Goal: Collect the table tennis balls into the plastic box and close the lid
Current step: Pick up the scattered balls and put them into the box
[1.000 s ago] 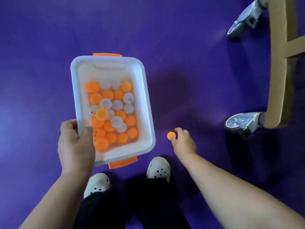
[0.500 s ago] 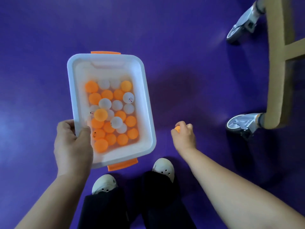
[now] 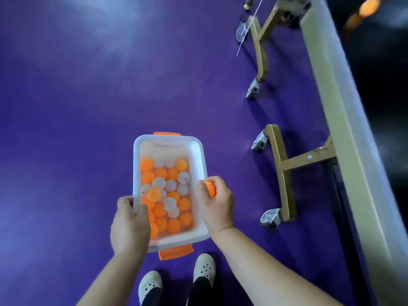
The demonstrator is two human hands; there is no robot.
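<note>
Fingers of right hand [image 3: 217,200] are pinching an orange ball [image 3: 209,188] just beside the plastic box [image 3: 199,151] right rim. Box opening is lying leftward of it; left hand [image 3: 129,226] is gripping the near-left rim.

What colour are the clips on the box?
Orange. The clips sit at both short ends of the white box; the head view shows them.

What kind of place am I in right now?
Most likely a table tennis hall or sports room: a purple sports-style floor, a table on a gold wheeled frame at the right, and a plastic box of orange and white table tennis balls.
</note>
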